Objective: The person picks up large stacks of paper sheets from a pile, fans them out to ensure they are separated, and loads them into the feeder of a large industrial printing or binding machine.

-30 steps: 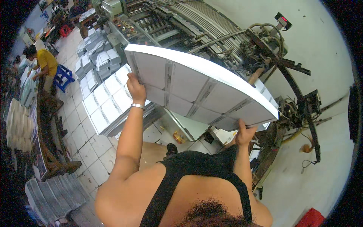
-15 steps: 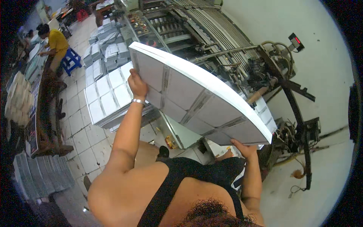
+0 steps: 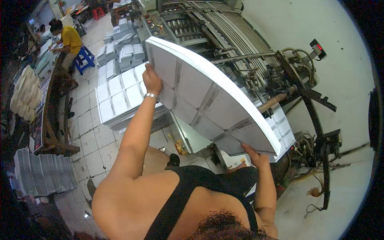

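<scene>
A thick stack of large printed sheets (image 3: 196, 90) is held up in front of me, tilted, with its blocked panels facing me and its white edge along the far side. My left hand (image 3: 152, 81), with a metal bracelet at the wrist, grips the left edge of the stack. At the near right corner, my right hand (image 3: 257, 156) is closed on the lower edge. Fingers behind the sheets are hidden. Beyond the right end of the stack lie more printed sheets (image 3: 285, 130) by the machine, partly covered.
A large printing machine (image 3: 224, 30) with rails and rollers fills the far side. Piled printed sheets (image 3: 116, 102) stand left of my left hand. Farther left, a person in yellow (image 3: 72, 40) works at a bench near a blue stool (image 3: 84, 60). Grey bundles (image 3: 44, 172) sit lower left.
The right end of the stack has shifted a little left with my right hand, showing more of the sheets behind it. The surroundings have slid slightly right in view. Both hands keep their grip.
</scene>
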The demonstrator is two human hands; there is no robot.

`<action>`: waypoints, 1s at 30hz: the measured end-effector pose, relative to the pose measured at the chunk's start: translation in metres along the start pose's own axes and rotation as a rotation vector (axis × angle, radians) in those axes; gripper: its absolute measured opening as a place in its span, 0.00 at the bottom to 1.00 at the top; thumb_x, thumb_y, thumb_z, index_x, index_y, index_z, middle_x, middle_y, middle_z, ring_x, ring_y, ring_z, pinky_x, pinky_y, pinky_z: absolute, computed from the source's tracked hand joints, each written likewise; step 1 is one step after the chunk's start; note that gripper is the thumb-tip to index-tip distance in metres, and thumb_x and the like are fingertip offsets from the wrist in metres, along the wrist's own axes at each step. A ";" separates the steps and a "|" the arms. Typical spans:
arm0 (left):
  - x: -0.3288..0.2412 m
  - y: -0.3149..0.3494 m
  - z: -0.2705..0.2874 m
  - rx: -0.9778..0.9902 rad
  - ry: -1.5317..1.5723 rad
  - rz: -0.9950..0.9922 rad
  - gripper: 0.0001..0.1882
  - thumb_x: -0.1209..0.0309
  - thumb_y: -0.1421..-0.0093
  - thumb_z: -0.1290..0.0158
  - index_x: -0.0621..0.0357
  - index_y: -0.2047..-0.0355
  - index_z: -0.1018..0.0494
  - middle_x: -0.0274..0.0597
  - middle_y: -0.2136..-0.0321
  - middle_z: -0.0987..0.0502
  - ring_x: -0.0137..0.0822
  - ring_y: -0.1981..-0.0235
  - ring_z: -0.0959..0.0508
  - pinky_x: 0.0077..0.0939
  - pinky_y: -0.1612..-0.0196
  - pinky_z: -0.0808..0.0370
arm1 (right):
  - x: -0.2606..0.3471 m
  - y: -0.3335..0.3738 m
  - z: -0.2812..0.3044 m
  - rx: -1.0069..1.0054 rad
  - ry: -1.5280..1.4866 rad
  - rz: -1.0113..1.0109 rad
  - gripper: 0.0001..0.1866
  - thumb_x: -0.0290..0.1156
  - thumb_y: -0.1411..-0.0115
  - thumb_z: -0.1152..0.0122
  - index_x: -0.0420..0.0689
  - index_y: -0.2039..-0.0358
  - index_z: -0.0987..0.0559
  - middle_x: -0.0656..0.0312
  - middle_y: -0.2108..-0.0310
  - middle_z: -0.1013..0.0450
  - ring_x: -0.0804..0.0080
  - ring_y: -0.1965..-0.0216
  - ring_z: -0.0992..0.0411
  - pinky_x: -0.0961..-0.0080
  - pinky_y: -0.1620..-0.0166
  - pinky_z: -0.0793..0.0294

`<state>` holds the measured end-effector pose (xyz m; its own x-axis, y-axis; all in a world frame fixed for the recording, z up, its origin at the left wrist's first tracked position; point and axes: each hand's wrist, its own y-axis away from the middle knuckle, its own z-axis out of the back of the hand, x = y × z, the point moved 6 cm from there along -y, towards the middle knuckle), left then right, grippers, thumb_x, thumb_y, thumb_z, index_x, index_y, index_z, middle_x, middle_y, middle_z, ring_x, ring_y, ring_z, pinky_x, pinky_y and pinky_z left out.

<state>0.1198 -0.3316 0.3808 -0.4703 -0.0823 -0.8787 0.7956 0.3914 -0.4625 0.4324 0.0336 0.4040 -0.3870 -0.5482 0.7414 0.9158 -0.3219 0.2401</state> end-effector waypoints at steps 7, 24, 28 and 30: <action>-0.056 -0.051 -0.006 0.223 -0.475 -0.137 0.37 0.46 0.35 0.72 0.70 0.79 0.29 0.61 0.78 0.26 0.58 0.75 0.26 0.44 0.71 0.32 | 0.012 0.013 -0.028 -0.216 -0.410 0.153 0.25 0.32 0.57 0.28 0.32 0.61 0.26 0.52 0.62 0.27 0.64 0.61 0.28 0.71 0.56 0.28; 0.075 -0.015 -0.046 0.982 -0.986 0.156 0.40 0.43 0.37 0.73 0.73 0.61 0.27 0.64 0.55 0.29 0.57 0.51 0.30 0.41 0.45 0.37 | -0.037 0.025 -0.184 -0.152 -1.175 -0.124 0.27 0.21 0.52 0.39 0.31 0.50 0.36 0.51 0.56 0.31 0.59 0.57 0.30 0.66 0.53 0.29; 0.078 -0.029 -0.047 1.129 -0.892 0.349 0.42 0.38 0.41 0.70 0.68 0.49 0.33 0.61 0.46 0.36 0.54 0.42 0.38 0.40 0.41 0.43 | -0.043 0.022 -0.187 -0.124 -1.206 -0.159 0.27 0.21 0.51 0.40 0.31 0.49 0.36 0.50 0.56 0.31 0.58 0.55 0.30 0.64 0.53 0.28; 0.083 -0.040 -0.033 1.181 -0.796 0.489 0.47 0.31 0.46 0.70 0.63 0.48 0.35 0.57 0.49 0.35 0.49 0.48 0.36 0.40 0.48 0.40 | -0.039 0.021 -0.188 -0.116 -1.227 -0.133 0.27 0.21 0.51 0.41 0.31 0.49 0.37 0.50 0.55 0.32 0.57 0.55 0.30 0.64 0.53 0.28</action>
<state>0.0368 -0.3239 0.3299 -0.0590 -0.7793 -0.6238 0.8319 -0.3838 0.4007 0.4468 -0.0968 0.2624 -0.0631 0.5587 0.8270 0.8381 -0.4202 0.3478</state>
